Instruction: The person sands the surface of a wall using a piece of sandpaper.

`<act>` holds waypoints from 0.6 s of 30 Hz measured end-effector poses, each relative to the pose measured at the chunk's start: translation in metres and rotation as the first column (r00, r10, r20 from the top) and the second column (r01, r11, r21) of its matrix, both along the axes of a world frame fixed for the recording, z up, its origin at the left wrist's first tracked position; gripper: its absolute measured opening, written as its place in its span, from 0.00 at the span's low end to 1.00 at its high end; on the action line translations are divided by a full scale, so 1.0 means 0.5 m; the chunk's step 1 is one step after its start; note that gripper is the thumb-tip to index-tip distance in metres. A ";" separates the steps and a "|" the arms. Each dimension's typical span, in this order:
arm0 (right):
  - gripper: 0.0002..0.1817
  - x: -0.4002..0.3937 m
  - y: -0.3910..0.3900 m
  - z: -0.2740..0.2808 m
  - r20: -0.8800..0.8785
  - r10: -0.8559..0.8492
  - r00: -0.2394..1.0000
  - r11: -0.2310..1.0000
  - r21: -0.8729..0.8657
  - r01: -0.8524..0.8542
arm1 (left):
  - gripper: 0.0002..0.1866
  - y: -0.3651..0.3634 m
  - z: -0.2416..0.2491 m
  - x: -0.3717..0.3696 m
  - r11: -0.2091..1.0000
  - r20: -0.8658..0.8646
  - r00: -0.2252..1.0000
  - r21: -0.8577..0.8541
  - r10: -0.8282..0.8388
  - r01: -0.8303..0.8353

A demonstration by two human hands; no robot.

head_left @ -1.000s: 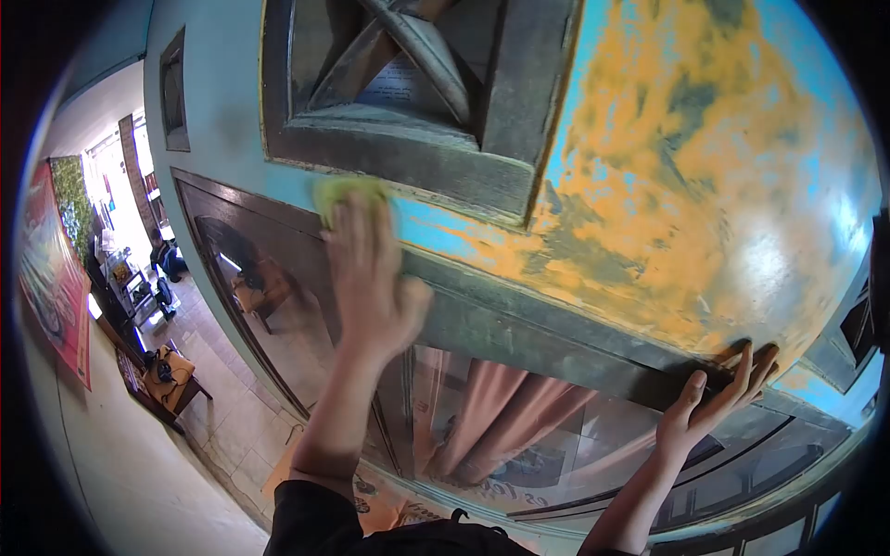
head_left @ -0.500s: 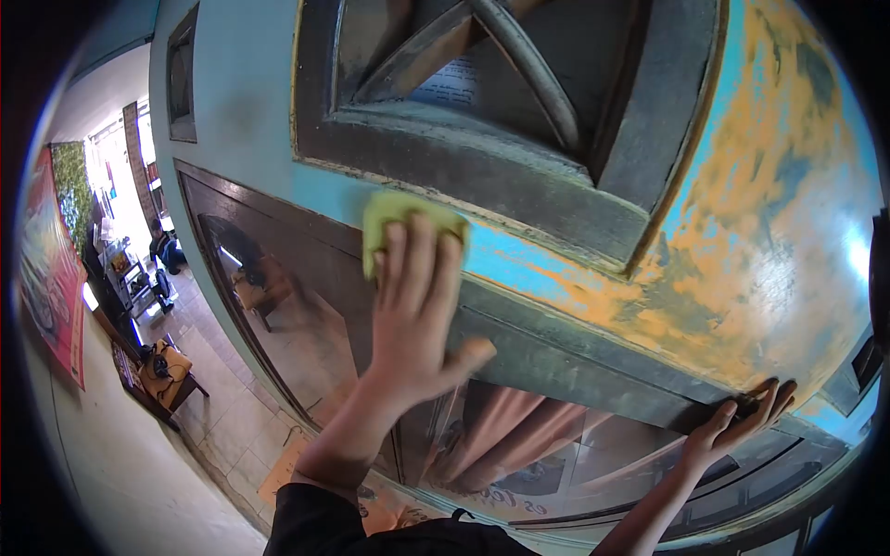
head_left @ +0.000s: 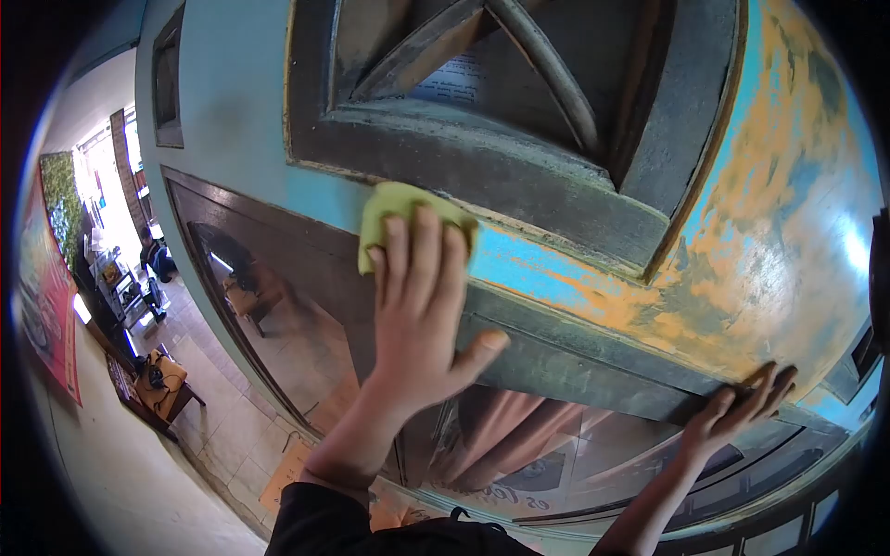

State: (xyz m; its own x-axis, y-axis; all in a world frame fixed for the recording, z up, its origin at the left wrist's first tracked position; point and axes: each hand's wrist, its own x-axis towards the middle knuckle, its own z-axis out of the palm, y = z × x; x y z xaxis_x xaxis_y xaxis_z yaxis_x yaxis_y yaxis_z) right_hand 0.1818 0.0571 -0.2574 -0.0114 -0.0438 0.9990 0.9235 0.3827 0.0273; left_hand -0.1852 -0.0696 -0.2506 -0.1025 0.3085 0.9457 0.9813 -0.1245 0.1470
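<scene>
My left hand (head_left: 417, 315) presses a yellow-green cloth or pad (head_left: 374, 222) flat against the turquoise wall strip (head_left: 528, 269), its fingers stretched over the pad and its thumb out to the right. Just above is the lower edge of a dark wooden vent frame (head_left: 491, 190). My right hand (head_left: 737, 412), fingers spread, rests on the dark wooden ledge at the lower right, under a wall patch (head_left: 742, 269) mottled orange, grey and turquoise. Nothing shows in that hand.
Below the strip runs a dark wooden beam (head_left: 575, 357) over glass panes, with a pinkish curtain (head_left: 501, 426) behind. At the left are a tiled floor (head_left: 222, 426), a chair (head_left: 162, 385) with a dark item on it, a red banner (head_left: 46, 287) and a distant person (head_left: 156, 255).
The view has shifted slightly. My left hand and the pad are in nearly the same place on the strip. My right hand stays at the ledge, its fingers slightly more spread.
</scene>
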 end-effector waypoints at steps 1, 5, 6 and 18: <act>0.35 -0.023 -0.006 -0.002 0.043 -0.001 0.999 1.000 0.007 0.000 | 0.46 0.001 -0.009 0.019 1.000 -0.056 0.998 -0.025 -0.010 0.009; 0.31 -0.127 -0.063 0.010 0.263 0.044 0.964 0.998 -0.057 -0.030 | 0.44 0.000 -0.015 0.018 1.000 -0.097 0.995 -0.027 -0.018 0.015; 0.30 -0.130 -0.060 0.010 0.258 0.045 0.965 0.999 -0.041 -0.035 | 0.44 0.003 -0.005 -0.005 1.000 -0.031 1.000 0.029 -0.001 0.002; 0.25 -0.123 -0.049 -0.012 0.177 0.154 0.972 0.987 -0.075 -0.143 | 0.45 0.022 -0.010 0.029 1.000 -0.079 0.997 -0.008 -0.003 0.002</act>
